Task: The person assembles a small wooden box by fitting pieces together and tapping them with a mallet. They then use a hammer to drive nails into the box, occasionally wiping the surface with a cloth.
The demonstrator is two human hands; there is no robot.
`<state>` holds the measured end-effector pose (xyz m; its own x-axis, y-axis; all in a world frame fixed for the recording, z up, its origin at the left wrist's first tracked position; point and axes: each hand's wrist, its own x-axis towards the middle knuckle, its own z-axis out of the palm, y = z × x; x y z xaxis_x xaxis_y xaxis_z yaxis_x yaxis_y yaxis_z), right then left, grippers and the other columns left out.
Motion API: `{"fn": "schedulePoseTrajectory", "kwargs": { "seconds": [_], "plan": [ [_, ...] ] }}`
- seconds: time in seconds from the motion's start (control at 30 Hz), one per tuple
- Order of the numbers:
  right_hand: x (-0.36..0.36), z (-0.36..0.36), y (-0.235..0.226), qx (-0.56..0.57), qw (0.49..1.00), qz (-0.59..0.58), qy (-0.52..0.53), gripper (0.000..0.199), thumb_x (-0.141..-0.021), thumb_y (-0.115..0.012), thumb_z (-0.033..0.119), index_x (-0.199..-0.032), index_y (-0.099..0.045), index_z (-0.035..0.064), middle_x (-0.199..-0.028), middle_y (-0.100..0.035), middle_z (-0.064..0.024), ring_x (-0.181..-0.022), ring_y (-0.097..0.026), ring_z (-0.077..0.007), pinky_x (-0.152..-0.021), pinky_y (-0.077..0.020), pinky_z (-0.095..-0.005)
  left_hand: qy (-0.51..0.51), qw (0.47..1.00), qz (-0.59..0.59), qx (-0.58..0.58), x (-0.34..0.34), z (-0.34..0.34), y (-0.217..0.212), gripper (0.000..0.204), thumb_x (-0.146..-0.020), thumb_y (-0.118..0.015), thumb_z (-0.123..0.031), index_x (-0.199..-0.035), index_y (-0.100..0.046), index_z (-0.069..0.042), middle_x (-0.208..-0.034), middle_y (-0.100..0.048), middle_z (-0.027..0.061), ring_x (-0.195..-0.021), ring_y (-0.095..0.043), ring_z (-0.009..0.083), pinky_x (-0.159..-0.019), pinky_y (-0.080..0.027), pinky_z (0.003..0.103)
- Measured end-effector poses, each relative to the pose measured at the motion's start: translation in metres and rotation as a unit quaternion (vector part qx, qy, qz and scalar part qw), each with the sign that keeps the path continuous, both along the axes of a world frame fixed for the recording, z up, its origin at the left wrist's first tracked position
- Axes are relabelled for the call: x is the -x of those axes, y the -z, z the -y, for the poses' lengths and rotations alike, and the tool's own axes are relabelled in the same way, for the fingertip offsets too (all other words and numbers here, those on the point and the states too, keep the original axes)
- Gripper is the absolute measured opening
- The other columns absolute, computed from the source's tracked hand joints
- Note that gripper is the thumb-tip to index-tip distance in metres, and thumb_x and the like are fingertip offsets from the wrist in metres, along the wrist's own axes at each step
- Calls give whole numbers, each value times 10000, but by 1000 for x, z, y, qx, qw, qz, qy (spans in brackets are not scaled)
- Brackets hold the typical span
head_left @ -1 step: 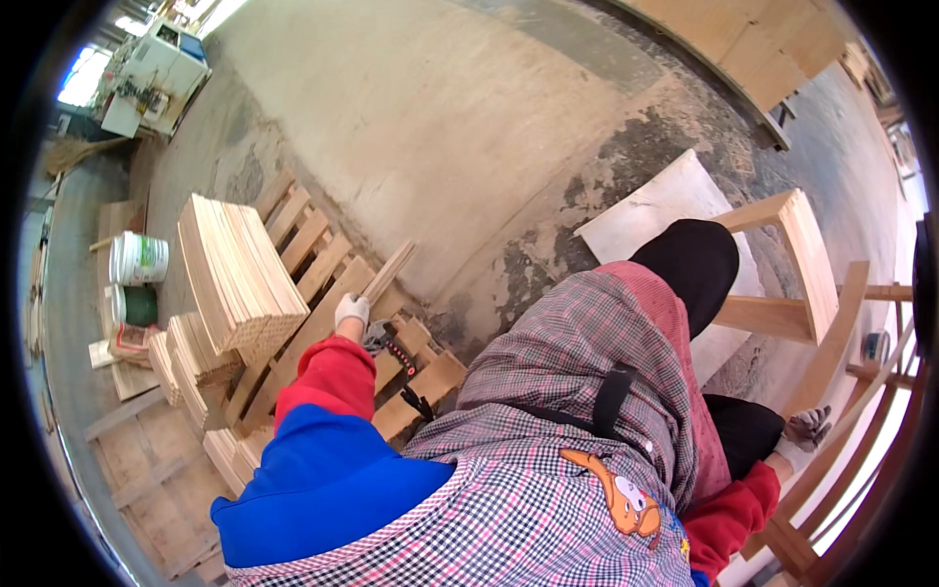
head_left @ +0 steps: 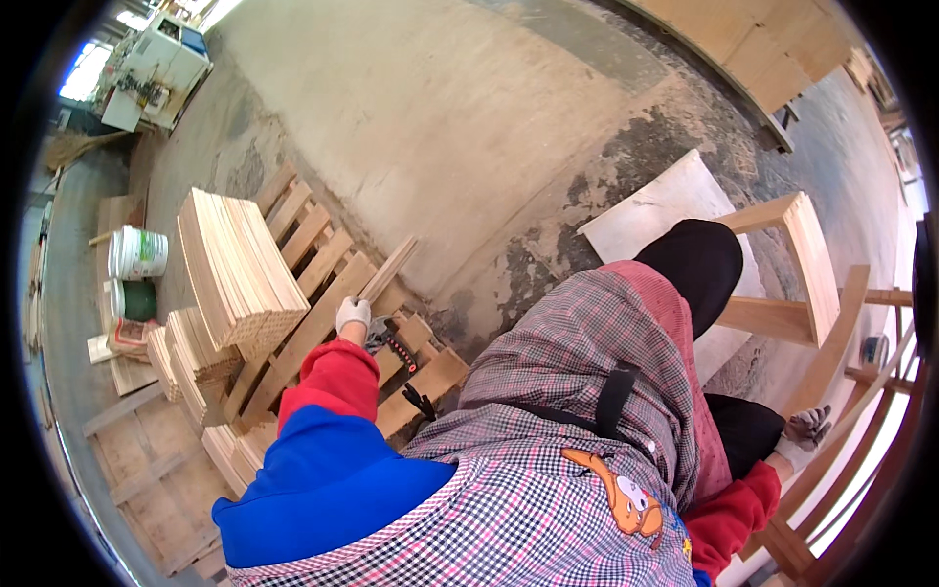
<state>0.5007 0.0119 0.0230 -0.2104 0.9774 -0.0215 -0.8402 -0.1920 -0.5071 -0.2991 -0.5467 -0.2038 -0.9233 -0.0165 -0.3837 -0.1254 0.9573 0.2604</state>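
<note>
At left centre, my left hand (head_left: 353, 315), in a white glove, is closed around the near end of thin wooden strips (head_left: 390, 266) that point away from me. A tall stack of pale wooden slats (head_left: 242, 264) stands just left of it on a wooden pallet (head_left: 311, 230). Far to the right, my right hand (head_left: 806, 430), in a white glove with grey fingers, is beside my knee. Its fingers look loosely spread, and I see nothing held in them. Close by is a curved wooden piece (head_left: 839, 328) of a slatted wooden frame (head_left: 861, 421).
Black-handled tools (head_left: 399, 354) lie on the pallet near my left hand. Lower slat piles (head_left: 201, 352) and white and green buckets (head_left: 137, 254) stand further left. Ahead on the right are a white board (head_left: 646, 207) and an open wooden frame (head_left: 810, 264). A machine (head_left: 161, 73) stands far left.
</note>
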Motion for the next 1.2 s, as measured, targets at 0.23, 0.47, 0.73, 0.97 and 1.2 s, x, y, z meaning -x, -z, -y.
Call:
{"fn": "schedulePoseTrajectory", "kwargs": {
  "seconds": [0.23,0.47,0.73,0.97,1.2],
  "plan": [
    [17,-22,5,-7,995,100,-17,317,-1007,-576,212,-1249,-562,7,-780,-445,8,-640,-436,-103,-586,-411,-247,-166,978,-73,106,-81,-5,-14,676,-774,-733,-507,-1249,-558,-59,-1273,-578,266,-1136,-608,402,-975,-484,460],
    [8,-2,-3,-14,994,106,9,347,-1024,-559,225,-1281,-542,-8,-797,-458,-1,-654,-441,-104,-594,-420,-250,-303,945,39,119,-109,-45,0,1181,-704,-828,-483,-1566,-64,-221,-1361,-514,230,-1197,-594,380,-1020,-460,465],
    [13,16,4,-47,994,93,-6,378,-1057,-501,262,-1337,-528,10,-890,-517,-11,-676,-464,-117,-635,-434,-249,-183,966,-61,-172,-112,-30,36,962,-783,-700,-222,-1567,-150,-134,-1268,-630,214,-1134,-640,343,-1005,-459,402],
    [192,35,-23,69,927,331,164,349,-992,-596,251,-1310,-581,107,-851,-552,32,-614,-474,-64,-476,-409,-215,-123,848,-2,-515,-101,-161,26,594,-821,-650,-105,-1364,-409,-116,-991,-577,64,-795,-582,205,-773,-513,341],
    [412,128,-99,-236,781,546,-188,319,-957,-569,153,-1254,-557,40,-934,-630,-65,-799,-625,-138,-707,-540,-286,106,651,231,-715,-149,-337,-225,464,-918,-538,-73,-1363,-422,-131,-990,-563,29,-755,-573,132,-639,-509,284]
  ]
}}
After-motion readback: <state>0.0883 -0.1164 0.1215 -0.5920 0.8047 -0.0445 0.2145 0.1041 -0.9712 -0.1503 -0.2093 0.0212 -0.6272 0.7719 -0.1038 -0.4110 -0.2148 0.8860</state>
